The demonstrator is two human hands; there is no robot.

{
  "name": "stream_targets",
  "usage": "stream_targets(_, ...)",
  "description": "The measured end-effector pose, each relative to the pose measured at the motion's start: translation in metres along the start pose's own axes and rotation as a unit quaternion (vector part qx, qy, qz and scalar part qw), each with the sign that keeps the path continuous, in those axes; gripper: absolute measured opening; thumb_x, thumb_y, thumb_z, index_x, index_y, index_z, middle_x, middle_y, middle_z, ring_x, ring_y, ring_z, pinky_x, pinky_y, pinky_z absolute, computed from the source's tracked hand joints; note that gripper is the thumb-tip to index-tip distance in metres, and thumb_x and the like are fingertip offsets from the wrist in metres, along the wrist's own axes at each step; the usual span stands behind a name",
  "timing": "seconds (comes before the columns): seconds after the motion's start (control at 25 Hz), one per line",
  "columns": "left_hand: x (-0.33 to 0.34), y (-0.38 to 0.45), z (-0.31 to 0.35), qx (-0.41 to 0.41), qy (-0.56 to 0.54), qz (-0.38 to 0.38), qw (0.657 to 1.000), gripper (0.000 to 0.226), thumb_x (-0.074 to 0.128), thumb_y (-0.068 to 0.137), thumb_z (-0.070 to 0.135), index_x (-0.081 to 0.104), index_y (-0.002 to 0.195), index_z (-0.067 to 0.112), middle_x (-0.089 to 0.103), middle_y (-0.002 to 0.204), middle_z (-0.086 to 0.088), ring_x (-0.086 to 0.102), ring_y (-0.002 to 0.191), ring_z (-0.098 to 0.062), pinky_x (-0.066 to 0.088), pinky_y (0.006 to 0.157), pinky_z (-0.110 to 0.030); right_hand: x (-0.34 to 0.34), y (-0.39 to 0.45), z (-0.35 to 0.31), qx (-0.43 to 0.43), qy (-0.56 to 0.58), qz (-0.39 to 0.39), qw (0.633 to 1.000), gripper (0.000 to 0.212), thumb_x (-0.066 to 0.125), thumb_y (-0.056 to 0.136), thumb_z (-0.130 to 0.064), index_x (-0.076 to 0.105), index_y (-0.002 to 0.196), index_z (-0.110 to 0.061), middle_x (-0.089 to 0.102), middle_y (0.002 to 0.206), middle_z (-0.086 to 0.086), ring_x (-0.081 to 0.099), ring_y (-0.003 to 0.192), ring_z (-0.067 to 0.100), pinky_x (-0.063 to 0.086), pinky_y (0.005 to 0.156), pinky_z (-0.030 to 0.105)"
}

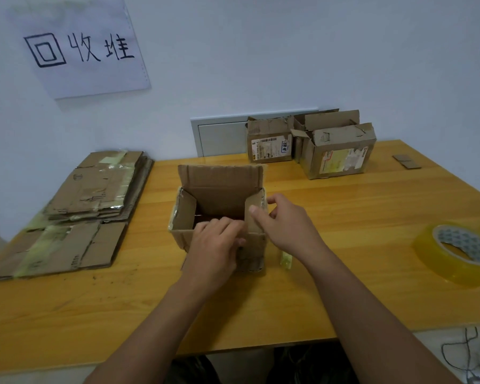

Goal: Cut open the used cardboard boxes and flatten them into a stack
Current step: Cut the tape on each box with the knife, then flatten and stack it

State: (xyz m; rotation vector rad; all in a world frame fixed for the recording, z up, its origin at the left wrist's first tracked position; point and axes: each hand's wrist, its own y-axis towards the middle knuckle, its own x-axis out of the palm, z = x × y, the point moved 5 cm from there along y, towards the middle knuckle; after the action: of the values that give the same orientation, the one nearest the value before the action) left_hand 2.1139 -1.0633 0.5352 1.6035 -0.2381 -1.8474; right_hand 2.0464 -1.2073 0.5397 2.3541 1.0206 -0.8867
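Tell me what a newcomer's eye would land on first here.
The open box at the table's middle, with both hands on it: the left hand over its near wall, the right hand pinching its right flap. Next, the flattened stack at the left, under a handwritten sign, and the tape roll at the right edge.

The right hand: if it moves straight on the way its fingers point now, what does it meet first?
Likely the open box itself. The right hand points up-left, its fingers at the box's right inner flap, so it would press that flap first, though depth is unclear.
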Motion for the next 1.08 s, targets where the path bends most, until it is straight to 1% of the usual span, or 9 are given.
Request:
stream_targets(0.16, -0.028, -0.009, -0.009, -0.003, -0.038, 0.049, 0.998, 0.022, 0.059, 0.09, 0.033, 0.063, 0.107, 0.02, 0.063, 0.102, 0.006, 0.054, 0.097, -0.009, 0.043, 0.083, -0.028, 0.011, 0.002, -0.007, 0.0, -0.061, -0.001, 0.998, 0.027, 0.049, 0.098, -0.041, 0.047, 0.112, -0.019, 0.059, 0.083, 0.002, 0.055, 0.068, 0.018, 0.03, 0.048, 0.031)
stream_targets(0.24, -0.054, -0.004, -0.037, -0.148, 0.01, 0.115, 0.982, 0.037, 0.057, 0.09, 0.038, 0.058, 0.121, 0.018, 0.059, 0.118, -0.002, 0.051, 0.111, -0.017, 0.041, 0.089, -0.031, 0.011, -0.001, -0.008, -0.006, -0.057, 0.01, 0.998, 0.022, 0.048, 0.099, -0.039, 0.047, 0.108, -0.019, 0.056, 0.081, 0.0, 0.052, 0.065, 0.015, 0.028, 0.048, 0.03)
stream_targets(0.32, -0.065, -0.002, -0.073, -0.33, 0.048, 0.049, 0.942, 0.067, 0.063, 0.087, 0.046, 0.036, 0.142, 0.019, 0.044, 0.14, -0.009, 0.04, 0.128, -0.027, 0.042, 0.096, -0.041, 0.01, -0.007, -0.009, -0.029, -0.042, 0.031, 0.998, 0.018, 0.048, 0.099, -0.038, 0.047, 0.104, -0.021, 0.056, 0.081, -0.002, 0.051, 0.067, 0.011, 0.028, 0.049, 0.029)
stream_targets(0.4, -0.061, 0.0, -0.087, -0.397, 0.002, -0.059, 0.916, 0.095, 0.071, 0.081, 0.05, 0.014, 0.151, 0.023, 0.042, 0.145, -0.011, 0.044, 0.129, -0.032, 0.047, 0.095, -0.046, 0.008, -0.015, -0.014, -0.069, -0.012, 0.059, 0.996, 0.018, 0.047, 0.1, -0.038, 0.049, 0.105, -0.021, 0.054, 0.083, -0.005, 0.049, 0.069, 0.007, 0.029, 0.052, 0.026)
stream_targets(0.48, -0.055, 0.002, -0.086, -0.387, -0.019, -0.068, 0.919, 0.104, 0.076, 0.078, 0.048, 0.005, 0.151, 0.024, 0.056, 0.132, -0.011, 0.057, 0.115, -0.032, 0.051, 0.078, -0.043, 0.002, -0.023, -0.022, -0.107, 0.014, 0.098, 0.989, 0.022, 0.048, 0.101, -0.036, 0.052, 0.112, -0.019, 0.053, 0.088, -0.009, 0.048, 0.071, 0.003, 0.028, 0.055, 0.017)
stream_targets(0.56, -0.055, 0.004, -0.083, -0.386, 0.024, -0.026, 0.922, 0.104, 0.077, 0.077, 0.045, 0.005, 0.149, 0.021, 0.065, 0.114, -0.011, 0.063, 0.1, -0.033, 0.046, 0.064, -0.037, -0.007, -0.03, -0.033, -0.143, 0.012, 0.145, 0.979, 0.026, 0.049, 0.1, -0.034, 0.054, 0.119, -0.016, 0.052, 0.093, -0.01, 0.046, 0.071, 0.002, 0.03, 0.056, 0.012)
stream_targets(0.76, -0.062, 0.011, -0.083, -0.401, 0.079, 0.02, 0.913, 0.081, 0.069, 0.083, 0.039, 0.017, 0.137, 0.009, 0.065, 0.096, -0.012, 0.061, 0.08, -0.034, 0.038, 0.058, -0.035, -0.012, -0.047, -0.057, -0.222, 0.008, 0.178, 0.959, 0.031, 0.052, 0.097, -0.035, 0.054, 0.118, -0.013, 0.053, 0.094, -0.009, 0.048, 0.072, 0.008, 0.031, 0.057, 0.012)
stream_targets(0.92, -0.068, 0.011, -0.077, -0.362, 0.042, 0.055, 0.93, 0.076, 0.071, 0.08, 0.04, 0.022, 0.13, 0.012, 0.054, 0.082, -0.001, 0.058, 0.074, -0.031, 0.032, 0.053, -0.029, -0.013, -0.041, -0.051, -0.202, 0.013, 0.189, 0.961, 0.032, 0.053, 0.099, -0.031, 0.053, 0.124, -0.012, 0.052, 0.099, -0.008, 0.049, 0.074, 0.009, 0.031, 0.058, 0.013)
stream_targets(1.08, -0.074, 0.008, -0.065, -0.314, -0.083, 0.068, 0.943, 0.072, 0.067, 0.076, 0.051, 0.029, 0.13, 0.023, 0.052, 0.087, 0.01, 0.05, 0.067, -0.007, 0.034, 0.049, -0.024, -0.007, -0.015, -0.032, -0.117, 0.047, 0.157, 0.98, 0.042, 0.055, 0.097, -0.041, 0.049, 0.131, -0.017, 0.053, 0.114, -0.004, 0.053, 0.093, 0.012, 0.037, 0.067, 0.023)
